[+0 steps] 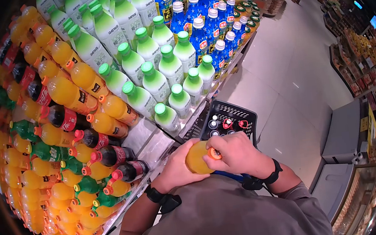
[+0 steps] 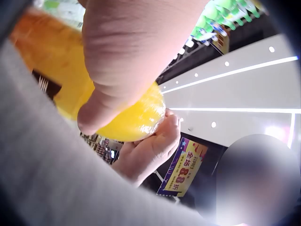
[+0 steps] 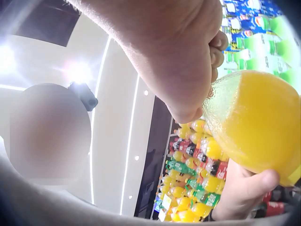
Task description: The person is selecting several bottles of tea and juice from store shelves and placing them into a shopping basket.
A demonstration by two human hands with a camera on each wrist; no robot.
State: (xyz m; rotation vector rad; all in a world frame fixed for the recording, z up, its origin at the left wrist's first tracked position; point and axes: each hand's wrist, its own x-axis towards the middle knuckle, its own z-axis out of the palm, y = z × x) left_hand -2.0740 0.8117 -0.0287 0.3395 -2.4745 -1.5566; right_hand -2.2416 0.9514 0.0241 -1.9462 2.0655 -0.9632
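Observation:
A bottle of orange drink [image 1: 197, 158] with an orange cap [image 1: 214, 153] is held upright in front of the person's chest. The left hand [image 1: 180, 164] grips its body from the side, with the thumb across it in the left wrist view. Curled round the cap at the top are the fingers of the right hand [image 1: 236, 152]. In the right wrist view the bottle [image 3: 258, 120] shows its clear neck below the right hand [image 3: 176, 61], and the left hand [image 3: 244, 190] lies around its body.
A dark basket [image 1: 253, 122] holding several bottles stands just beyond the hands. Stacked orange, cola and green bottles [image 1: 56, 134] fill the left side, with white-green bottles [image 1: 155, 84] and blue bottles [image 1: 211, 33] ahead. Floor tiles [image 1: 281, 104] stretch to the right, beside a grey cabinet [image 1: 341, 132].

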